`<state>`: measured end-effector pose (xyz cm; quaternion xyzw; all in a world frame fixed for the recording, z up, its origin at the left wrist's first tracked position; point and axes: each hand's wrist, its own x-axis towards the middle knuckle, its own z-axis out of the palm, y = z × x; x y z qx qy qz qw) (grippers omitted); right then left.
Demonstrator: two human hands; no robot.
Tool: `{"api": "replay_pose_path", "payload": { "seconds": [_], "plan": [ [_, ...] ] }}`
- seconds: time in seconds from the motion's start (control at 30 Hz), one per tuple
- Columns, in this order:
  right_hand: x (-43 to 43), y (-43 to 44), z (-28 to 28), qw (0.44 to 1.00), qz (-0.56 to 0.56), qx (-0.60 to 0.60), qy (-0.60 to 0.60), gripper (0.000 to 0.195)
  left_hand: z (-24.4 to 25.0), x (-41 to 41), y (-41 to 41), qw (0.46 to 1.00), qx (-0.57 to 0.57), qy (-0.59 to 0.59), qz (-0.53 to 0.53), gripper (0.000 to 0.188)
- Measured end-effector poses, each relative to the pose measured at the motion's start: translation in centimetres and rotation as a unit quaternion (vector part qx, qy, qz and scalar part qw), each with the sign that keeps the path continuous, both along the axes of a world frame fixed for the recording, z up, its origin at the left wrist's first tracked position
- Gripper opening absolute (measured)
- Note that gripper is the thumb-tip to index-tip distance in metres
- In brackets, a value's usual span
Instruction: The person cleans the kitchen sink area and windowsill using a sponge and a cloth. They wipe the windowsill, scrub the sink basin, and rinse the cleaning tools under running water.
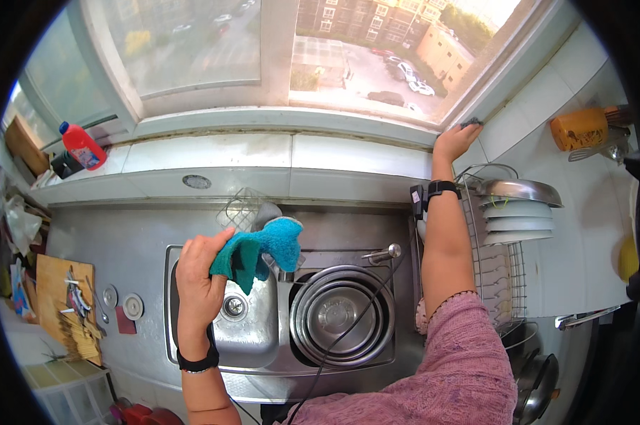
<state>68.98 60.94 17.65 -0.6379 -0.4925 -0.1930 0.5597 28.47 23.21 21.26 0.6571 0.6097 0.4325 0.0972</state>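
Above the left sink basin (251,329), my left hand (203,271) grips a blue and green cloth (264,247) that hangs from its fingers. My right arm reaches far forward, and my right hand (455,142) presses a small grey scouring pad (471,123) against the right corner of the window frame (373,119). Below that corner runs the white tiled sill (352,154). Nested stainless steel bowls (337,317) fill the right basin, with a metal tap fitting (382,254) behind them.
To the right, a wire dish rack (516,281) holds stacked plates (518,223) under a metal pan (519,191). A red bottle (83,146) with a blue cap stands on the sill's left. A wooden cutting board (59,276) bears utensils. A black cable (352,324) crosses the bowls.
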Motion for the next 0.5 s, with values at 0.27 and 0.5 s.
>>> {"api": "replay_pose_path", "payload": {
  "seconds": [0.27,0.5],
  "plan": [
    [-1.2,-2.4,-4.3,0.989,0.004,-0.146,-0.001,0.041,-0.1,0.2,0.1,1.0,0.009,-0.001,-0.004,0.05],
    [-3.7,-1.8,-6.4,0.995,-0.015,-0.1,-0.017,0.04,0.0,0.7,0.7,1.0,0.009,-0.009,-0.022,0.047]
  ]
}}
